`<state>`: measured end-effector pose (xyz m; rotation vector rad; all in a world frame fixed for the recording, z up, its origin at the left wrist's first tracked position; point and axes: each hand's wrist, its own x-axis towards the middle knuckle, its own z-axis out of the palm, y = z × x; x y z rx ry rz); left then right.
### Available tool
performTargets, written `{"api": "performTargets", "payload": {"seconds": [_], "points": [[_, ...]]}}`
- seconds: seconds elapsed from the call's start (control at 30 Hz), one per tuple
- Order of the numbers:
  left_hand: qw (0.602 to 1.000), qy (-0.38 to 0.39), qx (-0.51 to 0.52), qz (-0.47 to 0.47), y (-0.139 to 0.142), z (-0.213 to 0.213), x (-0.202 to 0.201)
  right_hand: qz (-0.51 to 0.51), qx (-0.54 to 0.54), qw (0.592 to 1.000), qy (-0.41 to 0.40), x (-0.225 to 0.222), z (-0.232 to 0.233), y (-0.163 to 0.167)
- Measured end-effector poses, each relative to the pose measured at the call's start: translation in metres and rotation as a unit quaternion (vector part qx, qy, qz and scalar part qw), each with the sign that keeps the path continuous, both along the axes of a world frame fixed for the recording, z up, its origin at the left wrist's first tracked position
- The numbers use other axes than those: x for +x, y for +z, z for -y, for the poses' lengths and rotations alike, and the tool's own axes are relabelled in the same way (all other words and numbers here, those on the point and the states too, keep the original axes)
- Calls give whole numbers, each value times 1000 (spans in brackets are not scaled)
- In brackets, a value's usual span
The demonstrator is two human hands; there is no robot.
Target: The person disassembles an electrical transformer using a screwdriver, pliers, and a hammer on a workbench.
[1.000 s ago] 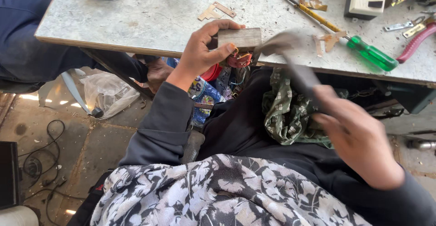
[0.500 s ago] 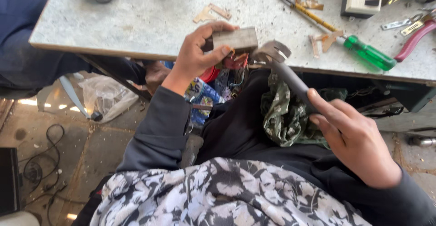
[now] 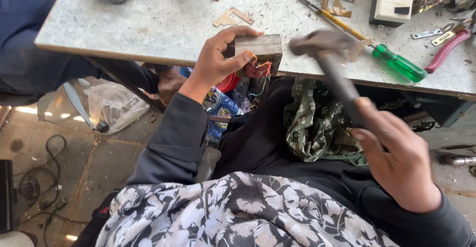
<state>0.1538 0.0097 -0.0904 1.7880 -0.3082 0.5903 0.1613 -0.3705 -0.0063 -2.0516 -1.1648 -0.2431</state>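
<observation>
My left hand (image 3: 215, 61) grips a grey laminated metal block with reddish windings (image 3: 258, 53) against the speckled worktable's edge (image 3: 148, 33). My right hand (image 3: 396, 155) clenches a blurred dark-handled hammer (image 3: 327, 58) beside it; the blow must land squarely, clear of my fingers.

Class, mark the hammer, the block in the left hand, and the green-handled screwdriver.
hammer (image 3: 317, 42), head view, on its blurred head.
block (image 3: 259, 47), head view, on its grey top face.
green-handled screwdriver (image 3: 399, 63), head view, on its handle.

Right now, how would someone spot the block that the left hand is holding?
Find the grey speckled table, then its near edge. There the left hand grips a small layered grey block with red-orange windings beneath. No other item there is blocky and wound; the hammer beside it is blurred.
</observation>
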Motion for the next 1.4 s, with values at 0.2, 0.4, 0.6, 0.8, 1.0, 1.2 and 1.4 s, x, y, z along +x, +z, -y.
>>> {"api": "performTargets", "payload": {"seconds": [0.2, 0.4, 0.6, 0.8, 1.0, 1.2, 1.4], "points": [[1000, -3, -15, -16, -2, 0, -1, -51, -122, 990, -48, 3, -5, -5], [999, -18, -37, -12, 5, 1, -3, -75, -22, 997, -22, 2, 4, -17], [993, -68, -90, -20, 6, 4, -6, -266, 21, 960, -91, 2, 14, -50], [994, -39, -76, -69, 13, 3, -4, -263, -1, 961, -81, -2, 8, -51], [957, -84, -204, -189, 40, -5, 2, -109, -11, 994, -15, -10, -11, -28], [938, -67, -228, -252, 57, 2, 2, -92, -20, 995, -12, -8, -20, -19], [958, -76, -198, -192, 43, 10, -3, -76, 17, 997, -23, -4, -5, -23]]}}
